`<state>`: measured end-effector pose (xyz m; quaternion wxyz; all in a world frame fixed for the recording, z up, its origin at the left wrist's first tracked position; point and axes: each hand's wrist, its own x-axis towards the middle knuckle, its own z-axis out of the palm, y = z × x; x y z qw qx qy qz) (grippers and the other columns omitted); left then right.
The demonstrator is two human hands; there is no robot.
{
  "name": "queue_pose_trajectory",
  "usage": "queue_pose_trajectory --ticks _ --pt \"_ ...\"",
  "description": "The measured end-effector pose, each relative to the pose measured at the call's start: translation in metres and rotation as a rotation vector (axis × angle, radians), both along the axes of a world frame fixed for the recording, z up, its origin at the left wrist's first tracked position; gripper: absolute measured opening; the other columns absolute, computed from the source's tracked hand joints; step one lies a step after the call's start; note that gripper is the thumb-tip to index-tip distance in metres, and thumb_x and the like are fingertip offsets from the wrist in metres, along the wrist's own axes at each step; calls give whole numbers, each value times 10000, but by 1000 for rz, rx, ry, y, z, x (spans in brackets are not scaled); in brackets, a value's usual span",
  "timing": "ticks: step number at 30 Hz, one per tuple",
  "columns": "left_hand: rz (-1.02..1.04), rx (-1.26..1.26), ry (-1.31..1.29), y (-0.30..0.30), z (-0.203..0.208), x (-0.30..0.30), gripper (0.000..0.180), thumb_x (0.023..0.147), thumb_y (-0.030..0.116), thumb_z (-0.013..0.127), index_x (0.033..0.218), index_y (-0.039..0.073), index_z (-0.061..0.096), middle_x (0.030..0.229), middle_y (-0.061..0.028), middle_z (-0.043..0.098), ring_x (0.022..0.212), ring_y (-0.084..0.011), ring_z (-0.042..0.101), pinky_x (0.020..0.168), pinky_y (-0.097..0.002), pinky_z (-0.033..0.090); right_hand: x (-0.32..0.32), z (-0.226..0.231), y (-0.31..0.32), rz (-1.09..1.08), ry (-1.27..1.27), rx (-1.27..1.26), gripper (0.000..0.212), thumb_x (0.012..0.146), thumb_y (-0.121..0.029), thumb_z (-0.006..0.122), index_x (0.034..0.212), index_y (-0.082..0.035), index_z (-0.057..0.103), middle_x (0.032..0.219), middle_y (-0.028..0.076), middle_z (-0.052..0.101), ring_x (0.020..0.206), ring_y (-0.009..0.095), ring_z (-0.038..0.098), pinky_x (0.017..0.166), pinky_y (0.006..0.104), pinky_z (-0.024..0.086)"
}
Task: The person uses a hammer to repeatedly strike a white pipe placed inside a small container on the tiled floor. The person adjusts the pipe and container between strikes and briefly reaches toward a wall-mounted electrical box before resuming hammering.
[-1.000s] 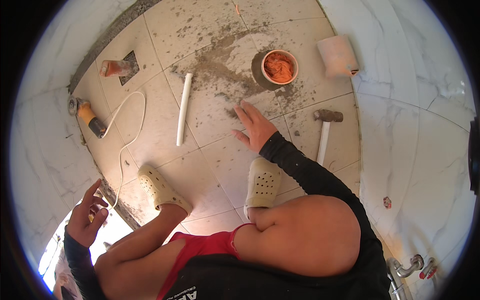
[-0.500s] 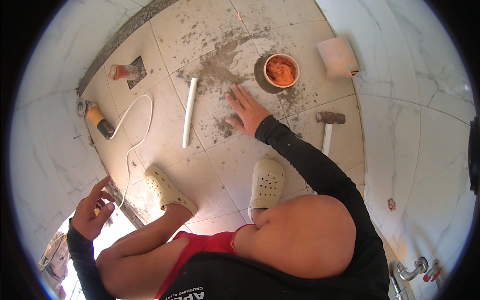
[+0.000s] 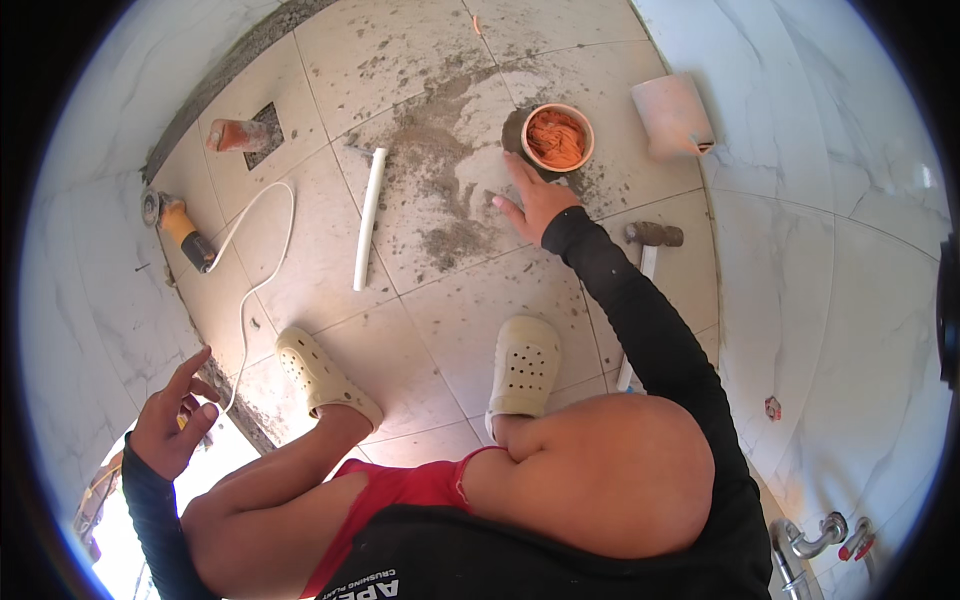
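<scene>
My right hand (image 3: 543, 205) reaches low over the tiled floor, fingers stretched out and holding nothing, just below a round tub (image 3: 540, 168) of orange paste. Its fingertips come close to the tub's lower edge; whether they touch the floor or the damp grey patch around the tub, I cannot tell. Off to the left, away from the tools, my left hand (image 3: 172, 428) is raised near the doorway with its fingers loosely bent and apart. I see nothing in it. Grey mortar or dirt (image 3: 450, 245) is smeared and crumbled over the tiles left of my right hand.
A white tube (image 3: 369, 220) lies mid-floor. On the left are an angle grinder (image 3: 180, 228) with a white cord and an orange pipe piece (image 3: 238, 135) by a square floor hole. A hammer (image 3: 655, 235) and pinkish container (image 3: 672, 115) lie right. Taps (image 3: 825, 535) jut from the wall.
My right hand has moved right, from the dirt-smeared tiles to just below the tub of orange paste. My left hand stays nearly where it was, and the view has shifted slightly.
</scene>
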<state>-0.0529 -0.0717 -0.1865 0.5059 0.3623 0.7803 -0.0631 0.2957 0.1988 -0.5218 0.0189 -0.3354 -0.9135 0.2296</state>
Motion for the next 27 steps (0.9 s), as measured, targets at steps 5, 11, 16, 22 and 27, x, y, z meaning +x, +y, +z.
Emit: queue_pose_trajectory --ticks 5,11,16,22,27 --pt "14 11 52 1 3 1 631 946 282 555 1507 69 360 964 -108 662 796 -175 593 788 -312 479 12 15 23 14 -393 -44 557 987 -446 490 1411 -90 426 1255 153 603 822 341 684 675 459 554" --pt "-166 40 28 -9 2 -8 605 921 265 645 1457 68 443 978 -118 675 726 -211 631 699 -331 508 16 1 9 48 -268 -37 558 938 -431 553 1405 -145 444 1174 143 671 855 393 675 729 505 531" --pt "-193 90 -39 -9 2 -9 607 969 466 577 1407 55 489 1006 -134 700 771 -261 694 711 -370 544 6 -2 8 244 73 175 478 986 -389 501 1377 -115 499 1187 191 667 900 367 680 737 449 554" --pt "-229 142 82 -15 20 -26 608 971 553 508 1270 29 586 909 -157 715 813 -337 692 742 -417 534 17 -8 23 41 -478 165 503 985 -378 502 1397 -91 468 1221 210 621 912 385 666 774 480 541" --pt "-387 308 113 -1 21 3 512 957 487 525 1115 15 643 809 -203 688 815 -408 669 748 -496 533 19 16 5 225 -594 117 516 957 -376 548 1368 -68 498 1393 167 533 968 337 675 818 455 542"
